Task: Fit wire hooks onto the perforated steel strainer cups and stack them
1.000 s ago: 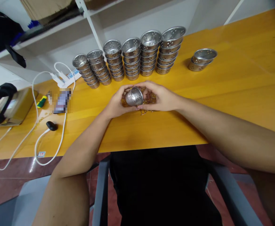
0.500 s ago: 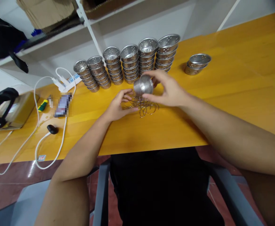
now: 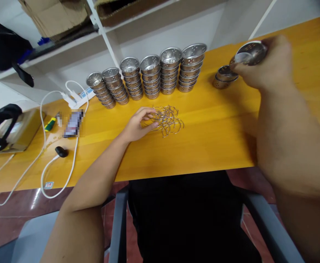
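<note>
My right hand point(image 3: 276, 65) grips a perforated metal cup point(image 3: 252, 52), blurred by motion and tilted, at the right of the table. Just left of it and lower stand two nested metal cups point(image 3: 222, 83) of the same kind. My left hand point(image 3: 138, 124) rests on the table with thumb and fingers apart. Beside its fingertips lies a tangled heap of thin curved metal wires point(image 3: 168, 120); whether the fingers touch some of them I cannot tell.
Several stacks of perforated cups point(image 3: 151, 78) stand in a row along the back. To the left are a phone point(image 3: 73, 123), a black mouse point(image 3: 61, 151), a power strip point(image 3: 82, 96), white cables and a green-yellow tool handle point(image 3: 50, 124). Headphones point(image 3: 1, 126) lie on a box.
My right hand has carried the cup from above the wire heap to the right, close to the two nested cups. My left hand has stayed beside the wires.
</note>
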{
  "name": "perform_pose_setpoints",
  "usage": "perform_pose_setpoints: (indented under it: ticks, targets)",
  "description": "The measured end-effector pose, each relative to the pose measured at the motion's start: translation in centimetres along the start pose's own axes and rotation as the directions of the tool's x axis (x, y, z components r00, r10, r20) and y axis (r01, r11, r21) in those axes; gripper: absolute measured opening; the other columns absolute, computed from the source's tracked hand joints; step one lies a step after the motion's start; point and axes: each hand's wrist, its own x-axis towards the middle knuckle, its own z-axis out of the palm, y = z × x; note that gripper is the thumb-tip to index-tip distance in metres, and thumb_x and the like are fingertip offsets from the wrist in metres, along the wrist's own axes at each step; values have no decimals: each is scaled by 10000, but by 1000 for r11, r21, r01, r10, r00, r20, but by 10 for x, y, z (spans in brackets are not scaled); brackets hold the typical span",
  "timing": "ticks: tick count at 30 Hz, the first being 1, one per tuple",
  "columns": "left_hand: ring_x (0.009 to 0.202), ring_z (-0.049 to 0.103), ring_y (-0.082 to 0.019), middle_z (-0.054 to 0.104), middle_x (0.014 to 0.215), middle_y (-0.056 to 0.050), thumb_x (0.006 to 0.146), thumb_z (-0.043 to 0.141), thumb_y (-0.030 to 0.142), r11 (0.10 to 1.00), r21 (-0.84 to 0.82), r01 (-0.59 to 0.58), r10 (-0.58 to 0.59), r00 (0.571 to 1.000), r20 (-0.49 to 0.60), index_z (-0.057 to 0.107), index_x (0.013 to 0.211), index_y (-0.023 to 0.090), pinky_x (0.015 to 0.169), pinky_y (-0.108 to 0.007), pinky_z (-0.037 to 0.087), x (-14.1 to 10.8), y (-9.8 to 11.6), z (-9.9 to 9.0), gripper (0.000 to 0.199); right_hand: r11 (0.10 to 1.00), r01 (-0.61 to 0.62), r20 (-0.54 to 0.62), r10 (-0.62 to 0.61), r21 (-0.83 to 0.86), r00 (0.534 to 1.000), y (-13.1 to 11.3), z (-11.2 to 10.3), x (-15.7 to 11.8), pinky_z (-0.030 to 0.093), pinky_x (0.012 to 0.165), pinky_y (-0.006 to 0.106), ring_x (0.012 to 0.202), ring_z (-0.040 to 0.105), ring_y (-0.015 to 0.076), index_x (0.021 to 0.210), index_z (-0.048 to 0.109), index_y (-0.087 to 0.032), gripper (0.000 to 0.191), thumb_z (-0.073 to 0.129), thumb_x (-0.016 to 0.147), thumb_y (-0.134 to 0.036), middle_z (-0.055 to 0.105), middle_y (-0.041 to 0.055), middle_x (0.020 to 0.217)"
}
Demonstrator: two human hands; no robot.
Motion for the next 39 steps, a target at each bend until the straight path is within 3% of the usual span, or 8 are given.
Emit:
perform_pose_setpoints:
  ticks: [3,6,12,20,27,33,39]
  targets:
    - [1297,884,-203,839,1538,-130,1191,936,508,1000,3,-8,8,1000,-4,820,1575,285,1123,-338,750,1,1,0,459,993,-116,88,115,6,990,-8,-1,-10,642,1389,506,1634,795,343,1790,695,-171,947,1138,954,-128,766,210,1774]
    - [1299,881,-198,842,1538,-125,1191,933,479,1000,11,-20,20,1000,-8,822,1569,288,1123,-332,743,1,1,0,439,997,-81,115,80,6,990,-12,-1,-15,580,1463,485,1728,739,337,1862,667,-173,1012,1133,964,-148,734,193,1844]
    - [1275,886,-195,834,1544,-130,1192,935,473,1000,4,-7,7,1000,5,819,1547,277,1132,-340,747,1,0,0,422,998,-54,187,52,10,981,-4,8,-14,631,1391,539,1635,813,388,1812,755,-187,944,1154,960,-255,802,202,1765]
    - [1251,883,-190,833,1533,-129,1180,934,486,1000,-9,11,-11,1000,-2,831,1522,276,1118,-335,746,0,-1,1,414,993,-120,148,117,8,982,-29,-3,-27,686,1278,485,1512,872,355,1742,810,-151,890,1166,926,-128,837,225,1698]
    - [1263,882,-200,838,1546,-140,1173,944,488,999,-20,35,-35,999,6,839,1517,271,1123,-349,747,0,-1,1,420,984,-177,179,173,7,969,-38,-13,-30,688,1317,555,1471,880,367,1737,827,-176,855,1141,946,-105,868,231,1631]
    - [1244,885,-186,846,1532,-131,1177,936,478,1000,-20,19,-19,1000,7,843,1511,273,1115,-335,742,1,-2,0,403,992,-124,216,128,-33,968,-26,0,-19,656,1373,536,1562,828,351,1791,765,-158,867,1095,990,-127,797,248,1709]
    - [1242,881,-202,848,1520,-142,1170,949,500,998,-16,54,-54,998,27,844,1504,265,1119,-363,747,0,-2,-1,422,997,-9,194,-6,77,981,-18,27,-26,496,1491,510,1662,738,361,1857,700,-170,935,1090,1009,-221,642,279,1847]
